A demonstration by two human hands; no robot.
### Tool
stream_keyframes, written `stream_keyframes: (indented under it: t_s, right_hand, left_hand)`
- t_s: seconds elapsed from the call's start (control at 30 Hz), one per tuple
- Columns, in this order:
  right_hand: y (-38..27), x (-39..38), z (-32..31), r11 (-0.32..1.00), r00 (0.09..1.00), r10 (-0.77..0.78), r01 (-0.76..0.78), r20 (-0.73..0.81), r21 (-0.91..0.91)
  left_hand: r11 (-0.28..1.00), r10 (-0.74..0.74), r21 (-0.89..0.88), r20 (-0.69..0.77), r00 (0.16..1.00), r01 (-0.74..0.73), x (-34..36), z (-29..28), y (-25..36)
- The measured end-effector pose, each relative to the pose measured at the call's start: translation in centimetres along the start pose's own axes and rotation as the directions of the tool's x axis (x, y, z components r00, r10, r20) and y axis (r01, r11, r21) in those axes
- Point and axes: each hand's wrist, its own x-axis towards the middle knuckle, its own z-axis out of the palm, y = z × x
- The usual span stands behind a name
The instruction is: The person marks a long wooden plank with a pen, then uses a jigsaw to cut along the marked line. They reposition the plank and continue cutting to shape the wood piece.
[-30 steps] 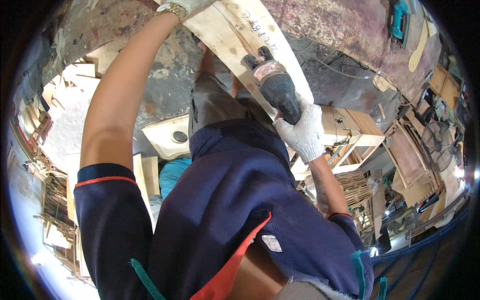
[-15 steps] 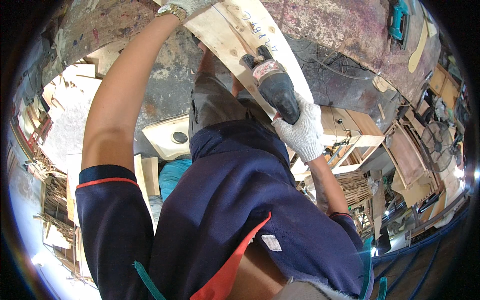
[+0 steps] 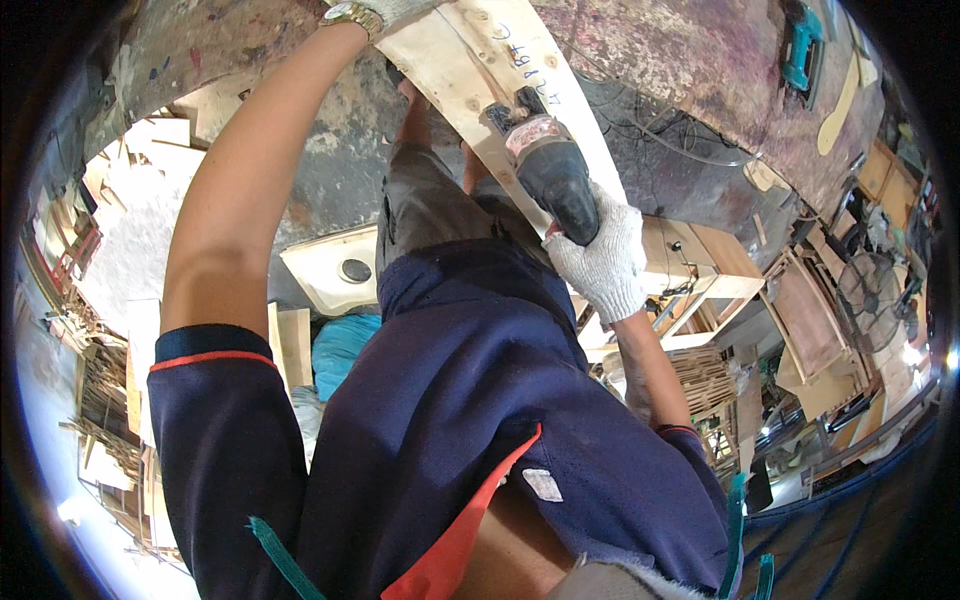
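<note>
My right hand (image 3: 603, 255), in a white knitted glove, is closed around the black body of a jigsaw (image 3: 556, 180) with a pinkish-red and grey band. The forked front of its base rests on a long pale plywood board (image 3: 460, 75), which bears handwritten blue marks and a drawn line. Any blade is hidden from this angle. My left hand (image 3: 395, 10), gloved too and with a gold-coloured watch at the wrist, lies at the board's far left end. Its fingers are cut off by the upper edge of the picture.
A teal power tool (image 3: 800, 50) lies at the far right beside a thin curved wood strip (image 3: 838, 110). A cable (image 3: 690, 150) runs over the floor. To the right stand a wooden cabinet frame (image 3: 700, 265) and a fan (image 3: 868, 300). A panel with a round hole (image 3: 335, 270) lies left of my legs.
The board and my left hand have shifted slightly right in the picture. My right hand keeps its grip on the jigsaw, which sits at nearly the same spot on the board.
</note>
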Motion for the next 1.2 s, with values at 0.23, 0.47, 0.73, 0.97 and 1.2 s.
stream_keyframes:
  t_s: [0.23,0.47,0.73,0.97,1.2]
  right_hand:
    - [0.2,0.1,0.3,1.0,1.0,0.01,-0.01,-0.013,-0.027]
    - [-0.2,0.2,0.1,0.999,1.0,0.007,-0.007,0.005,-0.04]
    - [-1.6,0.5,-0.7,0.998,0.995,0.057,-0.054,0.088,-0.035]
    - [-2.0,0.8,-0.5,0.987,0.989,0.134,-0.139,0.068,0.076]
    - [-2.4,1.2,-0.6,0.998,0.997,0.046,-0.049,0.063,0.048]
  left_hand:
    - [1.0,-0.007,0.004,0.02,1.0,0.007,0.1,-1.2,0.1]
    - [1.0,-0.02,-0.004,0.128,0.992,0.02,0.3,-2.1,0.1]
    - [1.0,-0.014,-0.01,0.099,0.995,0.015,0.3,-1.6,0.0]
    - [0.999,-0.007,0.044,0.051,0.999,0.005,0.3,-1.3,0.1]
    - [1.0,0.0,0.031,0.101,0.995,-0.003,0.4,-1.7,0.1]
